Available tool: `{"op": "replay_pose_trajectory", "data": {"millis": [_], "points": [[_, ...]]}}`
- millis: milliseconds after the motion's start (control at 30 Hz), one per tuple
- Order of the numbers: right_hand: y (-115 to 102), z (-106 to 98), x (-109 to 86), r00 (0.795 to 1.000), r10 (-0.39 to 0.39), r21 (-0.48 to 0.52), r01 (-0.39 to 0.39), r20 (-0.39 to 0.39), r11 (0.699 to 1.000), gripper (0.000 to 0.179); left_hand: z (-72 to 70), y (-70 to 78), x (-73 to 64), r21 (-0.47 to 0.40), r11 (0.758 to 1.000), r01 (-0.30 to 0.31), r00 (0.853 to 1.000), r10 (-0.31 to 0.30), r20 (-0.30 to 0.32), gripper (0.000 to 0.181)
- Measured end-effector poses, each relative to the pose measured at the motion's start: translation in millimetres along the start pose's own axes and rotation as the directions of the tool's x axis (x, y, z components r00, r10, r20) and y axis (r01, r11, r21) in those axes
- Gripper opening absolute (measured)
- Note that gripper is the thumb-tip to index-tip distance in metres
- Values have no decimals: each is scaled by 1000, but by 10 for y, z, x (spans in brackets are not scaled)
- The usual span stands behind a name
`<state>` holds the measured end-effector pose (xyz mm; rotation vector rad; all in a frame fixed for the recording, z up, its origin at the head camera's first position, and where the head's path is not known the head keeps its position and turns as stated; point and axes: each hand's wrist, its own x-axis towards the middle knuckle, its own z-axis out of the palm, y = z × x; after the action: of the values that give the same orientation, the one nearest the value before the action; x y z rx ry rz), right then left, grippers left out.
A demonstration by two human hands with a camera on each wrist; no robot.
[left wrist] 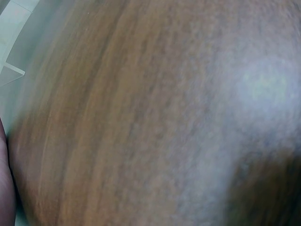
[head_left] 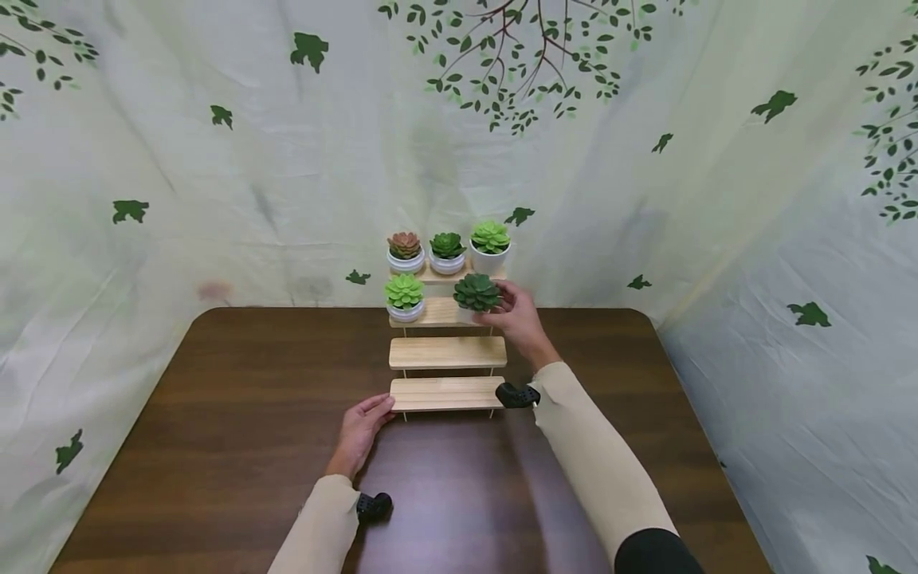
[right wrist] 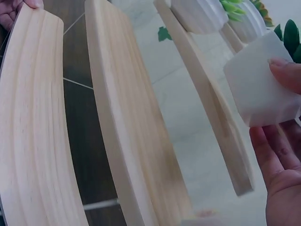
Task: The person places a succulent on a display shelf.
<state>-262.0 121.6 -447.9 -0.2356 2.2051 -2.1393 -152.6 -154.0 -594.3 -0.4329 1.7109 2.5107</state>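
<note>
In my right hand (head_left: pixel 518 319) is a dark green succulent (head_left: pixel 476 292) in a white pot (right wrist: pixel 261 77), pinched between thumb and fingers. The pot is at the right end of the second tier from the top of a wooden step stand (head_left: pixel 448 353); the right wrist view shows it tilted. My left hand (head_left: pixel 362 430) pinches the left front corner of the stand's lowest shelf (head_left: pixel 448 394), thumb on top. A bright green succulent (head_left: pixel 405 292) stands at the left of the second tier.
Three potted succulents line the top tier: a reddish one (head_left: pixel 405 245), a green one (head_left: pixel 448 245) and a light green one (head_left: pixel 491 237). The stand sits on a brown wooden table (head_left: pixel 251 414). A leaf-printed white cloth (head_left: pixel 344 159) hangs behind.
</note>
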Motion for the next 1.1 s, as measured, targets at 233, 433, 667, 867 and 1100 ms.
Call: {"op": "replay_pose_trajectory", "data": {"millis": [233, 433, 667, 867, 1100], "points": [[33, 160, 95, 998, 16, 24, -17, 55, 1000, 69, -11, 0, -7, -1, 1000, -1, 1000, 1, -2, 11], [31, 251, 142, 998, 16, 32, -18, 64, 999, 67, -24, 6, -11, 6, 1000, 1, 1000, -1, 7, 14], [49, 284, 198, 998, 14, 30, -16, 56, 999, 66, -5, -6, 4, 12, 1000, 11, 1000, -11, 6, 20], [41, 306, 185, 999, 46, 15, -47, 27, 999, 63, -4, -5, 8, 4, 1000, 2, 1000, -2, 8, 16], [48, 343, 163, 999, 52, 33, -52, 1, 998, 64, -3, 2, -3, 2, 1000, 2, 1000, -2, 7, 18]]}}
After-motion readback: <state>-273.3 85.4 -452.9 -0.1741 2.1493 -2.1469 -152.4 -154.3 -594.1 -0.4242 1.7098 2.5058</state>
